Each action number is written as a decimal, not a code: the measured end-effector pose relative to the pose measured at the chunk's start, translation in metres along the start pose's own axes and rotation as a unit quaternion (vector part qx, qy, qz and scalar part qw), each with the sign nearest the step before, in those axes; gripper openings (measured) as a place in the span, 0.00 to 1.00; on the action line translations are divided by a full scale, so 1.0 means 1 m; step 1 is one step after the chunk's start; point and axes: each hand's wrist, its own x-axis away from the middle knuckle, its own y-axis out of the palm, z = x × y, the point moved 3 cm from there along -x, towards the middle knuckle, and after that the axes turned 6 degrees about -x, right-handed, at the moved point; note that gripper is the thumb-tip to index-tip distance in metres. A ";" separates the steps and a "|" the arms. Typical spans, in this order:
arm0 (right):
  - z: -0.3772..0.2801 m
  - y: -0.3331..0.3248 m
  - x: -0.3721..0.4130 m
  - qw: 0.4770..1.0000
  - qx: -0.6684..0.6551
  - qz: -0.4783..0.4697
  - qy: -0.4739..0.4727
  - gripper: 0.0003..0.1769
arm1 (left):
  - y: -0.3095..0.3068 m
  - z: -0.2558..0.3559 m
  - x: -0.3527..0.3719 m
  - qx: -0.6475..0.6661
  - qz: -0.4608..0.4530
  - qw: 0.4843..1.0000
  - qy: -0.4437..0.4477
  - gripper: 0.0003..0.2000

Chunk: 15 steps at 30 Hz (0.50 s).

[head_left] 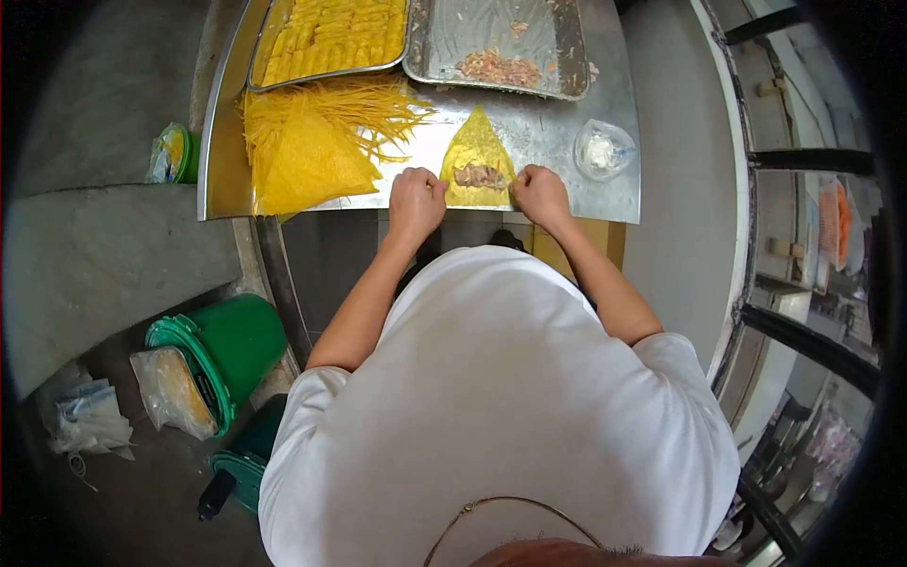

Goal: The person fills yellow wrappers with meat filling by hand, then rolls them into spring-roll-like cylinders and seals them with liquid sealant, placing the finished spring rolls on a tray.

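Yellow wrapper (480,137) lies at the near edge of the metal table (529,118), between the hands, its point toward the far side; meat filling (480,176) sits across its near part. Left hand (417,198): fingers narrow, at the wrapper's left corner. Right hand (541,194): fingers narrow, at the right corner. Stacked yellow sheets (307,156) left; bag of white paste (604,150) right. No writing legible.

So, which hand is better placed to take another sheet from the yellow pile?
Probably the left hand: it works beside the yellow pile. The right hand, at the wrapper's other side, would likely have to reach across.
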 end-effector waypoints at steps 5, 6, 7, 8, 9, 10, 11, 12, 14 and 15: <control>0.035 0.015 -0.003 0.980 -0.189 0.016 0.060 0.09 | -0.008 -0.006 0.005 0.050 -0.030 0.990 -0.126 0.10; 0.040 0.018 -0.002 0.961 -0.249 -0.028 0.115 0.06 | -0.005 -0.014 0.006 0.062 -0.069 0.986 -0.135 0.11; 0.043 0.023 0.000 0.934 -0.306 -0.073 0.168 0.04 | 0.000 -0.021 0.007 0.075 -0.107 0.981 -0.145 0.13; 0.044 0.024 0.002 0.934 -0.307 -0.075 0.169 0.04 | 0.005 -0.025 0.009 0.074 -0.108 0.981 -0.146 0.13; 0.036 0.018 0.007 0.931 -0.325 -0.048 0.160 0.03 | 0.009 -0.027 0.010 0.168 -0.117 0.961 -0.185 0.13; 0.028 0.014 0.012 0.927 -0.343 -0.021 0.150 0.03 | 0.011 -0.027 0.011 0.261 -0.123 0.931 -0.221 0.13; 0.023 0.014 0.014 0.927 -0.344 -0.021 0.150 0.03 | 0.014 -0.025 0.012 0.261 -0.123 0.932 -0.221 0.13; 0.017 0.014 0.017 0.922 -0.355 -0.012 0.151 0.03 | 0.015 -0.018 0.013 0.317 -0.094 0.919 -0.213 0.12; 0.017 0.022 0.017 0.918 -0.367 -0.001 0.154 0.03 | 0.020 -0.006 0.014 0.372 -0.066 0.903 -0.203 0.11; 0.015 0.027 0.017 0.926 -0.355 0.022 0.124 0.05 | 0.022 0.002 0.013 0.381 -0.056 0.903 -0.190 0.09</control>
